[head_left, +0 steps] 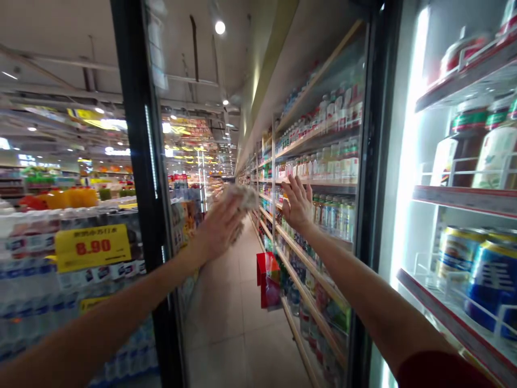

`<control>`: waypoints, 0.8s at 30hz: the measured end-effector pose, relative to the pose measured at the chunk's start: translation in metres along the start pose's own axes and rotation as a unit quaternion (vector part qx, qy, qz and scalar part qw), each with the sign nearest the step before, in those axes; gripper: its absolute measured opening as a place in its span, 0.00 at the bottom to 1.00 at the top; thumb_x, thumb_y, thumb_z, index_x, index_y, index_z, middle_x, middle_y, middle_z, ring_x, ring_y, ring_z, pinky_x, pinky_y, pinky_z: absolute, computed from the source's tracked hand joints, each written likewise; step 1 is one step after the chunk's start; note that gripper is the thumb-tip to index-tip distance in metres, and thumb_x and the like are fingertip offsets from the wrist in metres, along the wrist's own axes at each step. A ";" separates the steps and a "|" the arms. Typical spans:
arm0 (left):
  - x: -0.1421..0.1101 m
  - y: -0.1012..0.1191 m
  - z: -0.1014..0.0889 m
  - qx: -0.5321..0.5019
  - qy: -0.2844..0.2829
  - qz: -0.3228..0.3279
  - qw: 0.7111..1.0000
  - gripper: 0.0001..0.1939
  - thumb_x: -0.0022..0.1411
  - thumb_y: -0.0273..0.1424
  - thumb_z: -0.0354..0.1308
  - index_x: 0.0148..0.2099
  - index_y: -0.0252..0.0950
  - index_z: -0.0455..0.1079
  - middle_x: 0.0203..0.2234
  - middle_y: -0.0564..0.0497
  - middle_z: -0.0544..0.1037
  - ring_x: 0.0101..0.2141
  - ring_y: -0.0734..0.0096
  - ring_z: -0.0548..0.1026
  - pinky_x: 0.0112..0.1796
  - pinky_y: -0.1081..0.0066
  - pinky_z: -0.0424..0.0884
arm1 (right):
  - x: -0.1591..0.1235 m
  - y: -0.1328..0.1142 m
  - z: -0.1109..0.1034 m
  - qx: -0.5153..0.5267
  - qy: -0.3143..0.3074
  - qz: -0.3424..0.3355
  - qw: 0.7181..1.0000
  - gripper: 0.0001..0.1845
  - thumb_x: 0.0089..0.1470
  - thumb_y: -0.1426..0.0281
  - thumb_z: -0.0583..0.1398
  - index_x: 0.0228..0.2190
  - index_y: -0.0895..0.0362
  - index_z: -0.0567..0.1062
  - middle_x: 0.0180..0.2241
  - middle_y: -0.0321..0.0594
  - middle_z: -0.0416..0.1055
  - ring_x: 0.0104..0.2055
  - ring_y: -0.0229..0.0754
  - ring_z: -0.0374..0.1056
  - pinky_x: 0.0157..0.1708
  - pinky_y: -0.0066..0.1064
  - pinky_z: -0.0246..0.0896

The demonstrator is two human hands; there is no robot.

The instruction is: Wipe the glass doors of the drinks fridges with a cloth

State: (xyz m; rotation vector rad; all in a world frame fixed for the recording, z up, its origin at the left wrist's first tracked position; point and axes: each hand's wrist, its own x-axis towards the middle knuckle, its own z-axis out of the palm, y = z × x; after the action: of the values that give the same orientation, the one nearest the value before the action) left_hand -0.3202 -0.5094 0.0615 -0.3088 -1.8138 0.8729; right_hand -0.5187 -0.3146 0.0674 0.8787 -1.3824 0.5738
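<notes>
My left hand [218,226], smeared by motion, has a pale crumpled cloth [243,198] under its fingers, up against the glass door [218,323]. To the right, my right hand [298,205] holds nothing; its fingers are spread and raised at the glass. Whether its palm touches the pane I cannot tell. The door stands swung out, with a black frame [141,161] on its left side. Shelves of bottles and a tiled aisle show in or through the glass.
At right, the lit cooler has shelves [464,200] with bottles and blue cans [493,280]. Stacked water bottles [32,302] with a yellow price sign [93,248] stand left of the door. A red object [269,280] shows low beside the shelving.
</notes>
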 end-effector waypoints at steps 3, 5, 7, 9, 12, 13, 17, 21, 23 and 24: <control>-0.020 0.019 0.007 -0.051 -0.085 0.234 0.967 0.25 0.62 0.29 0.45 0.62 0.40 0.52 0.63 0.53 0.50 0.63 0.73 0.42 0.61 0.66 0.50 | 0.000 0.001 0.000 -0.001 -0.005 -0.003 1.000 0.29 0.53 0.70 0.48 0.57 0.54 0.57 0.62 0.43 0.51 0.66 0.43 0.41 0.61 0.48 0.37; -0.019 0.012 0.006 -0.048 -0.099 0.206 0.972 0.26 0.62 0.29 0.46 0.62 0.41 0.52 0.63 0.53 0.50 0.63 0.71 0.43 0.61 0.63 0.49 | 0.000 0.001 -0.001 0.000 -0.008 0.001 1.000 0.29 0.54 0.70 0.49 0.58 0.53 0.57 0.62 0.43 0.51 0.66 0.43 0.41 0.61 0.48 0.38; -0.011 -0.004 0.000 -0.016 -0.054 0.031 0.998 0.27 0.62 0.30 0.47 0.63 0.40 0.51 0.64 0.48 0.48 0.64 0.63 0.41 0.61 0.56 0.48 | 0.000 0.000 -0.001 -0.001 -0.010 0.006 1.000 0.29 0.54 0.70 0.48 0.58 0.52 0.56 0.62 0.42 0.51 0.66 0.43 0.41 0.61 0.48 0.38; -0.006 -0.014 -0.005 0.011 0.004 -0.091 0.996 0.27 0.62 0.30 0.47 0.63 0.37 0.50 0.64 0.44 0.45 0.64 0.59 0.38 0.60 0.54 0.48 | 0.000 0.000 -0.001 0.000 -0.009 0.007 1.000 0.29 0.54 0.70 0.49 0.58 0.52 0.56 0.62 0.42 0.51 0.66 0.43 0.41 0.61 0.48 0.37; -0.011 -0.013 -0.007 -0.017 -0.031 0.099 0.995 0.25 0.63 0.30 0.46 0.62 0.39 0.52 0.64 0.49 0.47 0.64 0.69 0.37 0.62 0.64 0.45 | 0.000 0.000 -0.001 0.006 -0.008 0.007 1.000 0.29 0.54 0.70 0.49 0.58 0.52 0.56 0.62 0.42 0.51 0.65 0.43 0.41 0.61 0.48 0.37; -0.012 -0.013 -0.007 -0.029 -0.061 0.176 0.982 0.24 0.63 0.30 0.45 0.62 0.41 0.53 0.63 0.52 0.50 0.64 0.72 0.38 0.62 0.67 0.45 | 0.000 0.000 0.000 0.009 -0.007 0.007 1.000 0.29 0.54 0.70 0.49 0.58 0.52 0.56 0.62 0.42 0.51 0.65 0.44 0.41 0.61 0.48 0.37; -0.003 -0.023 -0.012 0.006 -0.040 -0.025 0.999 0.24 0.64 0.31 0.44 0.62 0.35 0.52 0.64 0.47 0.48 0.64 0.63 0.37 0.62 0.58 0.45 | -0.001 0.000 0.002 0.010 0.001 0.005 1.000 0.29 0.54 0.69 0.49 0.58 0.52 0.56 0.62 0.42 0.51 0.65 0.44 0.42 0.61 0.49 0.37; -0.002 -0.016 -0.014 0.010 -0.013 -0.026 1.000 0.23 0.65 0.31 0.44 0.61 0.31 0.54 0.64 0.45 0.47 0.64 0.61 0.36 0.61 0.59 0.47 | -0.001 0.000 0.002 0.002 0.009 0.002 1.000 0.28 0.54 0.70 0.48 0.58 0.53 0.57 0.62 0.43 0.52 0.65 0.44 0.42 0.61 0.48 0.38; -0.007 -0.012 -0.012 -0.017 -0.060 0.150 0.987 0.21 0.65 0.31 0.43 0.59 0.37 0.58 0.63 0.50 0.53 0.64 0.69 0.40 0.61 0.65 0.48 | -0.001 0.000 0.001 0.001 0.008 0.002 1.000 0.28 0.54 0.70 0.48 0.58 0.53 0.57 0.62 0.43 0.52 0.65 0.43 0.42 0.61 0.48 0.38; -0.008 -0.013 -0.012 -0.021 -0.076 0.191 0.978 0.20 0.65 0.31 0.43 0.59 0.39 0.58 0.62 0.52 0.55 0.64 0.71 0.42 0.61 0.67 0.48 | -0.001 0.000 0.001 0.002 0.008 0.001 1.000 0.28 0.54 0.70 0.49 0.57 0.53 0.58 0.62 0.43 0.52 0.65 0.43 0.42 0.61 0.48 0.38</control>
State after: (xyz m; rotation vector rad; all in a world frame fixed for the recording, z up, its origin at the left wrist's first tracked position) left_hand -0.3036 -0.5178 0.0675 -0.6493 -1.9489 1.1498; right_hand -0.5189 -0.3154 0.0665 0.8731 -1.3685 0.5843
